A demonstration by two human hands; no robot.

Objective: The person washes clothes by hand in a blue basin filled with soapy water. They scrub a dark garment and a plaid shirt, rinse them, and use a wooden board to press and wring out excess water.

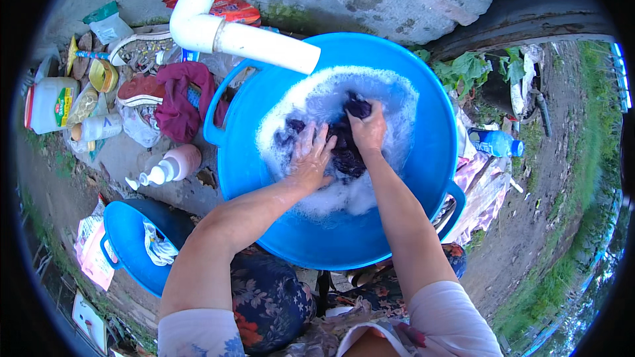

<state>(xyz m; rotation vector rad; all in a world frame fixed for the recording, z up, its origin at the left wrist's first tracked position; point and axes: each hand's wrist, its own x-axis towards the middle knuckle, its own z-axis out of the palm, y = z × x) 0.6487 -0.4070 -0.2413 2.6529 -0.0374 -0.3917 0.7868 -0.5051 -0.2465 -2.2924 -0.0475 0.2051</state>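
Head view looks down into a round, glossy blue plastic tub (423, 178) filled with frothy white suds. At its centre lies a wet, crumpled dark purple cloth (344, 149). The left hand (309, 157) presses flat on it, fingers spread apart; the right hand (368, 129) has its fingers clamped on a bunched fold. A smooth white pipe (231, 30) overhangs the tub's far rim.

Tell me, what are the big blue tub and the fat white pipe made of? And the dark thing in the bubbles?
The big blue tub looks like smooth, shiny plastic: one even colour, with moulded handles. The white pipe seems to be hard plastic too, smooth and slightly glossy. The dark thing under both hands looks like soaked cloth, crumpled and soft; which fabric, I cannot tell.
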